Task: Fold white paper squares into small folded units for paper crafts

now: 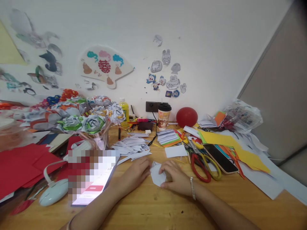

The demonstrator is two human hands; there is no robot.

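Note:
A small folded piece of white paper (157, 175) rests on the wooden table (153, 210) between my hands. My right hand (177, 179) pinches its right side, the thumb below and the fingers curled over the top. On the other side, my left hand (139, 171) has its fingers closed together at the paper's left edge; its thumb is mostly hidden. Beyond them lie a pile of folded white paper strips (131, 147), a blank white paper slip (176, 151) and a stack of coloured and white paper slips (168, 137).
Right of my hands are red-handled scissors (200, 169), yellow-handled scissors (213, 166) and a phone (220, 158). At left stand a lit, partly pixelated screen (92, 188), a white lamp base (54, 191) and paper flowers (93, 123). A cup (164, 116) and a red balloon (187, 117) stand near the wall.

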